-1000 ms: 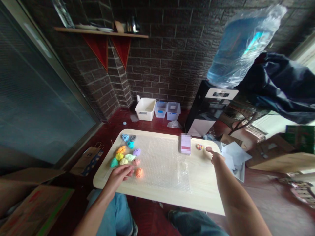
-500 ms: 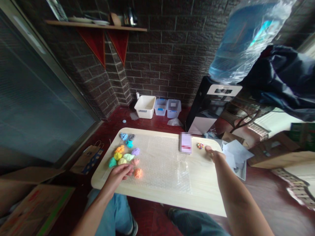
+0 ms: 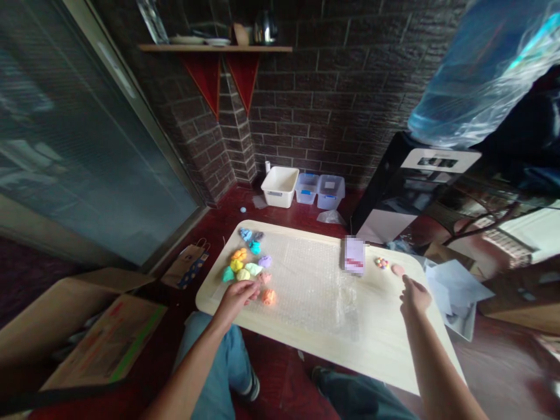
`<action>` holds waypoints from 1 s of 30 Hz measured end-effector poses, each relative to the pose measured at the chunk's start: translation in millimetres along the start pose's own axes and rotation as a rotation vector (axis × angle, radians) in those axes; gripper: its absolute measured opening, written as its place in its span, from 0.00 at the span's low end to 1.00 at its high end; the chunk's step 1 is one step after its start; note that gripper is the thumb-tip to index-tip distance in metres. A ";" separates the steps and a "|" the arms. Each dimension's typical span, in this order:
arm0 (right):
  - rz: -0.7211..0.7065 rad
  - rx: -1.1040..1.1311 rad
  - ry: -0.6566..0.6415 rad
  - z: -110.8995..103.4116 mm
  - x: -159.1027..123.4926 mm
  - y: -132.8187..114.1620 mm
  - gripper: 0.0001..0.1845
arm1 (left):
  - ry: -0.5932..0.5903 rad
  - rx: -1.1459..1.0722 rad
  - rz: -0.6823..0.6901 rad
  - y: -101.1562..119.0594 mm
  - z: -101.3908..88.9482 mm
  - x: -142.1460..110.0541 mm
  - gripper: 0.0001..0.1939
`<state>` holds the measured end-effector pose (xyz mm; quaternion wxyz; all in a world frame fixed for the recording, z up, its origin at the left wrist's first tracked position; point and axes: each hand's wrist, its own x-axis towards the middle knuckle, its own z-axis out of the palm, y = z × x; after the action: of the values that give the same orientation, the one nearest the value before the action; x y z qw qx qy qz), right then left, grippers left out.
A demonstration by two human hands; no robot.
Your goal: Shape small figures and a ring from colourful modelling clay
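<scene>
My left hand [image 3: 242,294] hovers over the table's left part with its fingers pinched together; what they hold, if anything, is hidden. Close to its fingertips are a pink clay lump [image 3: 264,277] and a crinkled orange clay ball [image 3: 269,297]. Several more coloured clay lumps lie behind it, among them a purple one [image 3: 265,261], a yellow one [image 3: 237,265] and a green one [image 3: 228,274]. On the right, my right hand [image 3: 415,296] has curled fingers, with nothing visible in them. Just beyond it lies a flat pink disc [image 3: 398,269], beside a cluster of small coloured balls [image 3: 382,263].
Bubble wrap [image 3: 306,286] covers the middle of the pale table [image 3: 394,356]. A lilac box [image 3: 354,255] is at its back edge. Plastic bins [image 3: 280,186] stand by the brick wall, a water dispenser [image 3: 389,192] at the right, a cardboard box [image 3: 105,338] at the left.
My right hand has drawn back from the pink disc, which stays on the table. The left hand keeps its pinch by the clay. The whole view has swung left.
</scene>
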<state>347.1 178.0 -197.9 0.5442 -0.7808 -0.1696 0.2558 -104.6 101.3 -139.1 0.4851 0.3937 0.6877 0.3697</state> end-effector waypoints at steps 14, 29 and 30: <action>0.103 0.100 -0.324 -22.4 -229.6 49.6 0.25 | -0.066 0.410 0.328 -61.8 19.2 15.5 0.19; 0.130 0.160 -0.426 -38.9 -280.0 37.5 0.21 | -0.161 0.763 0.459 -60.8 33.7 19.8 0.18; 0.134 0.163 -0.437 -39.8 -282.5 37.7 0.21 | -0.166 0.756 0.455 -60.8 33.3 20.5 0.18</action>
<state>140.6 -19.0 -161.5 0.5375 -0.6701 -0.2098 0.4670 -88.3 98.6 -209.5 0.2669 0.7129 0.6293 0.1569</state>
